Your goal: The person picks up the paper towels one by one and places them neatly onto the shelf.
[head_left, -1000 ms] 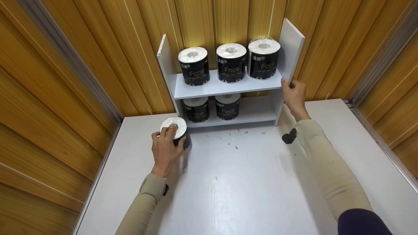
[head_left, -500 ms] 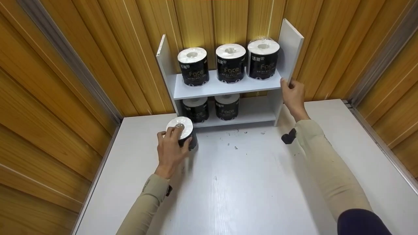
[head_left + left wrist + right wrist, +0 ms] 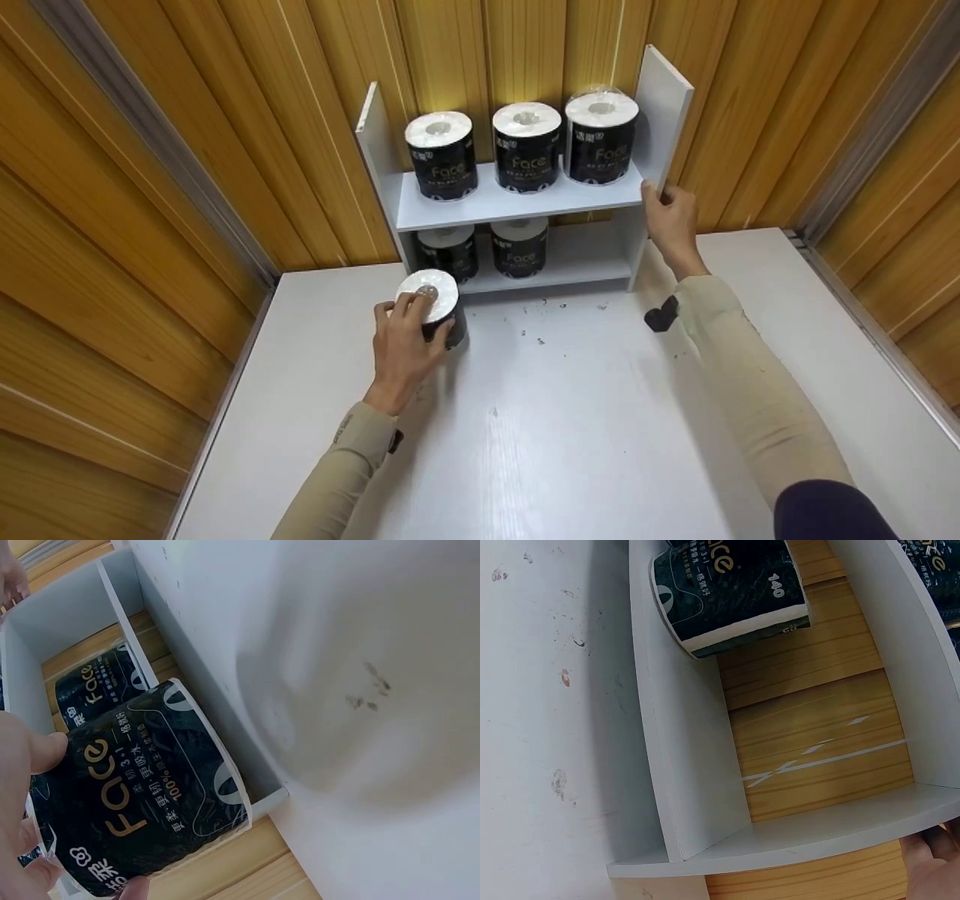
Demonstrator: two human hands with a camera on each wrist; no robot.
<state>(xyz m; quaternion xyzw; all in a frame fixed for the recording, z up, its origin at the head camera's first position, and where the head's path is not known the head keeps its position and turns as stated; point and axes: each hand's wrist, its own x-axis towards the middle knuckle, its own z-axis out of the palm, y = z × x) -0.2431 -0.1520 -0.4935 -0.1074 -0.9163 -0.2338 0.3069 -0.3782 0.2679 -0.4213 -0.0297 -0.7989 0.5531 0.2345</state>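
Note:
My left hand (image 3: 405, 349) grips a toilet paper roll (image 3: 448, 298) with a white top and black "Face" wrapper, just in front of the shelf's lower left corner. In the left wrist view, the thumb and fingers clasp one end of this roll (image 3: 150, 780); whether its base touches the table I cannot tell. My right hand (image 3: 671, 225) holds the right side panel of the white two-level shelf (image 3: 486, 196), at about the upper board's height. At the right wrist view's edge, only part of that hand (image 3: 930, 870) shows.
Three similar rolls stand on the upper board: left (image 3: 444, 169), middle (image 3: 527, 161) and right (image 3: 600, 154). On the lower board are a left roll (image 3: 454, 262) and a middle roll (image 3: 520, 255). Wood-look panels (image 3: 225, 135) enclose the white table (image 3: 540, 435), which has small dark specks.
My left hand has moved the roll to the right along the shelf's front. The right hand keeps its hold on the side panel.

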